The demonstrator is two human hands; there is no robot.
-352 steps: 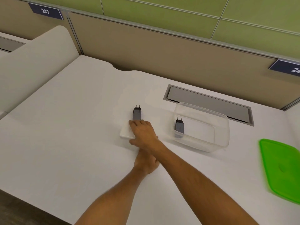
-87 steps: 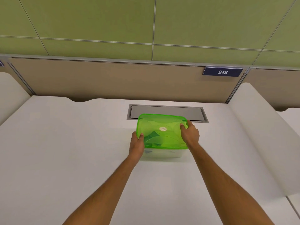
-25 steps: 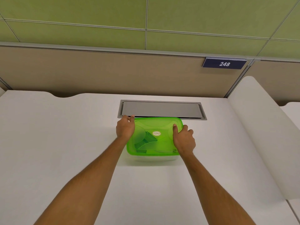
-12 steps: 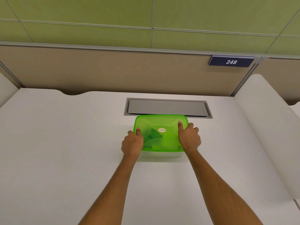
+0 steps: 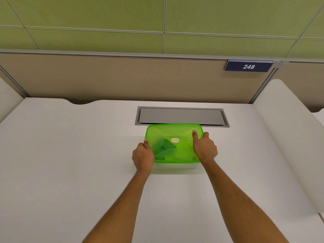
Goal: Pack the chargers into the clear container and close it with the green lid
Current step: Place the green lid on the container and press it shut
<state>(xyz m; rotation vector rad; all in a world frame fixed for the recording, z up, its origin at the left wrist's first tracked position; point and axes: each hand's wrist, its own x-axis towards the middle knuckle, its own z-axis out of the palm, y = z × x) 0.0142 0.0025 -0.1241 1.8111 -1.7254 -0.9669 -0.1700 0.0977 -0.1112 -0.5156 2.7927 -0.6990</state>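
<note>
The green lid (image 5: 175, 134) lies flat on top of the clear container (image 5: 175, 166), whose front wall shows below it. Dark charger shapes (image 5: 166, 146) show dimly through the lid. My left hand (image 5: 142, 156) grips the lid's left edge near the front corner, thumb on top. On the right edge my right hand (image 5: 204, 149) presses down, its thumb stretched along the lid's top toward the far corner.
The container stands on a white desk (image 5: 70, 155), just in front of a grey cable hatch (image 5: 181, 116). A beige partition with a plate reading 248 (image 5: 248, 66) closes the back. White rounded dividers (image 5: 284, 137) rise at both sides.
Since a second ago my left hand has slid from the lid's far left corner to the near left edge. My right hand stays on the right edge.
</note>
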